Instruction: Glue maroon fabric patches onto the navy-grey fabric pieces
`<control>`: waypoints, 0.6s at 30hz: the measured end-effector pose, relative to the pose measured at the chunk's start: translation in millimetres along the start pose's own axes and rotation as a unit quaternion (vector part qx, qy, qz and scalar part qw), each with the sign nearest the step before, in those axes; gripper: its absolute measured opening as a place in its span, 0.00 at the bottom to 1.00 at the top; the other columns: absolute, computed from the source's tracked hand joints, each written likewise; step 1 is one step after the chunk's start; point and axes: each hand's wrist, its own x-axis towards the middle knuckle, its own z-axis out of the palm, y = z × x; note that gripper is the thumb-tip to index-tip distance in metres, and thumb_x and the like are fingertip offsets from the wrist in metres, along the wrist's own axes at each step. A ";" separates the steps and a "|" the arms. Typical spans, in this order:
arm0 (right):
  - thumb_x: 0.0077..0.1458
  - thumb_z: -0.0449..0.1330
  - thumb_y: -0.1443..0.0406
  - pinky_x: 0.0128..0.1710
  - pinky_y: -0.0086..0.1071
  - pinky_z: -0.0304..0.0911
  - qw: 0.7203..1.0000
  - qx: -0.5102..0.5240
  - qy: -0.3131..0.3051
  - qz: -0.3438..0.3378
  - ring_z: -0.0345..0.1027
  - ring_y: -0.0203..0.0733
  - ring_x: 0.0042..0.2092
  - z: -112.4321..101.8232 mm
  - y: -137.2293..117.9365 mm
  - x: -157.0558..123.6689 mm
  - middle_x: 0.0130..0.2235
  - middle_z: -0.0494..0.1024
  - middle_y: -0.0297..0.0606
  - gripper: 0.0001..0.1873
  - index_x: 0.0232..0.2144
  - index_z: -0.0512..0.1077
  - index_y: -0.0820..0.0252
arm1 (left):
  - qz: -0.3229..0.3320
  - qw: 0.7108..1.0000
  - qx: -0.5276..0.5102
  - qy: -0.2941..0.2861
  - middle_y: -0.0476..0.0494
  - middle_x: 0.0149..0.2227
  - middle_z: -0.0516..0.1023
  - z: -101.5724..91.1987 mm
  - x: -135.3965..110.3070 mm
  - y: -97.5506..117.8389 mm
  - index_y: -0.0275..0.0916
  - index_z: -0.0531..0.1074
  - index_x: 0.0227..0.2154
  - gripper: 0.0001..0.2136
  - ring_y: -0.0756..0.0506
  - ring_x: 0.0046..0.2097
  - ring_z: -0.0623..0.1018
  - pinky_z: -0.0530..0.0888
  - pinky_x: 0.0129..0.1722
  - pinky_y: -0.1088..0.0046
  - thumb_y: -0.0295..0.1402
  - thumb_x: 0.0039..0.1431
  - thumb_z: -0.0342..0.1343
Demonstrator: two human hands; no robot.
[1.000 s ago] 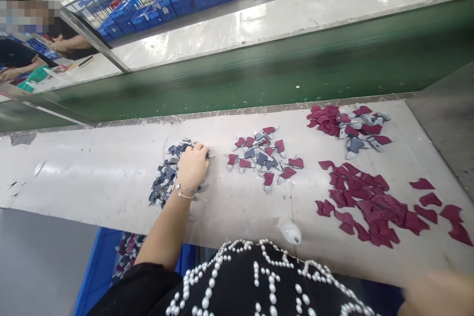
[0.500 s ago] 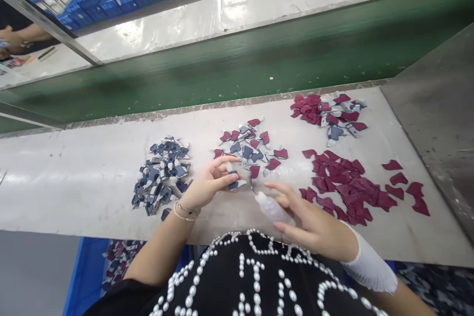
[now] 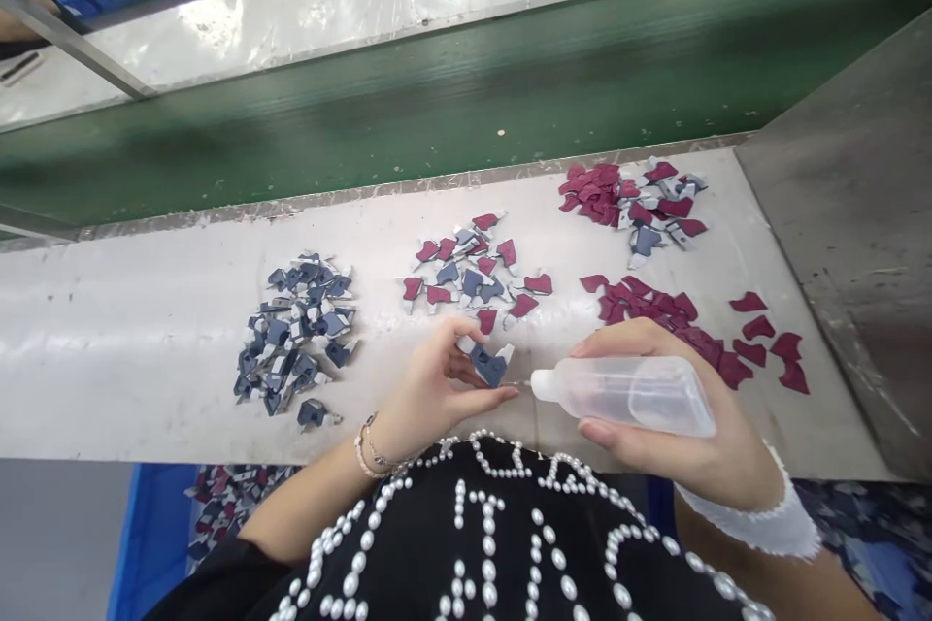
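Between the thumb and fingers of my left hand [image 3: 429, 388] is a small navy and light-grey plastic part [image 3: 489, 364]. My right hand [image 3: 684, 417] is wrapped round a translucent squeeze bottle [image 3: 633, 393] with a white cap and a thin nozzle. The bottle lies nearly level, its nozzle tip pointing left, close to the part; whether they touch I cannot tell. Beyond my hands lies a group of parts with maroon and navy faces [image 3: 473, 277]. To the left is a heap of navy and grey parts [image 3: 298, 330].
Maroon flat pieces [image 3: 655, 306] lie to the right, partly behind my right hand. Another mixed maroon and grey pile [image 3: 633, 204] sits farther back. A green belt [image 3: 408, 126] runs behind the white table [image 3: 131, 340]. A metal panel [image 3: 859, 243] bounds the right side. A blue bin [image 3: 149, 534] stands below.
The squeeze bottle has swung from a slanted position to nearly level, its nozzle now by the part. My left hand has turned the navy and grey part. The view has shifted slightly.
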 end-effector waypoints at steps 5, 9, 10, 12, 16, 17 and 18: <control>0.47 0.69 0.64 0.23 0.33 0.66 0.991 -0.073 0.018 -0.109 0.72 0.40 0.27 13.6 -9.7 6.1 0.31 0.76 0.31 0.16 0.38 0.69 0.50 | 0.043 0.999 0.028 -0.009 0.52 0.32 0.74 3.9 -1.1 2.9 0.42 0.64 0.40 0.22 0.51 0.29 0.77 0.76 0.28 0.77 0.33 0.47 0.71; 0.49 0.66 0.65 0.23 0.31 0.64 0.982 -0.116 0.023 -0.148 0.69 0.37 0.24 21.4 -17.4 9.8 0.26 0.72 0.28 0.11 0.32 0.67 0.53 | 0.069 0.997 0.023 -0.009 0.52 0.34 0.72 4.7 -0.4 3.2 0.42 0.65 0.40 0.21 0.53 0.29 0.76 0.77 0.30 0.78 0.30 0.47 0.71; 0.49 0.66 0.65 0.23 0.31 0.64 0.980 -0.126 0.020 -0.153 0.69 0.36 0.24 22.6 -18.9 10.3 0.26 0.71 0.28 0.10 0.30 0.67 0.53 | 0.075 0.997 0.021 -0.009 0.52 0.35 0.72 4.7 -0.4 3.4 0.43 0.65 0.40 0.21 0.54 0.29 0.76 0.77 0.30 0.79 0.29 0.47 0.71; 0.50 0.66 0.65 0.23 0.30 0.64 0.977 -0.138 0.013 -0.160 0.69 0.35 0.25 24.1 -20.8 10.8 0.26 0.72 0.29 0.10 0.28 0.66 0.54 | 0.076 0.997 0.018 -0.007 0.53 0.36 0.72 4.4 -0.9 3.9 0.43 0.65 0.40 0.22 0.54 0.29 0.75 0.76 0.29 0.80 0.27 0.46 0.70; 0.52 0.65 0.66 0.24 0.28 0.64 0.976 -0.147 -0.005 -0.163 0.71 0.35 0.26 25.6 -20.6 11.5 0.27 0.73 0.29 0.10 0.28 0.65 0.55 | 0.066 0.997 0.030 -0.010 0.52 0.35 0.71 2.8 -3.2 4.1 0.43 0.65 0.41 0.22 0.54 0.29 0.74 0.75 0.28 0.80 0.26 0.47 0.69; 0.52 0.65 0.66 0.24 0.28 0.65 0.975 -0.150 -0.006 -0.163 0.72 0.35 0.27 25.7 -20.1 11.7 0.28 0.74 0.29 0.10 0.28 0.65 0.55 | 0.065 0.997 0.034 -0.013 0.52 0.34 0.71 2.4 -3.6 3.9 0.43 0.65 0.41 0.22 0.54 0.29 0.74 0.75 0.28 0.80 0.26 0.47 0.69; 0.52 0.65 0.66 0.25 0.27 0.65 0.974 -0.153 -0.006 -0.166 0.72 0.35 0.27 25.7 -19.6 11.8 0.28 0.74 0.29 0.10 0.29 0.65 0.55 | 0.063 0.997 0.036 -0.016 0.52 0.34 0.71 2.2 -3.8 3.6 0.43 0.64 0.41 0.22 0.54 0.29 0.74 0.75 0.28 0.80 0.26 0.47 0.69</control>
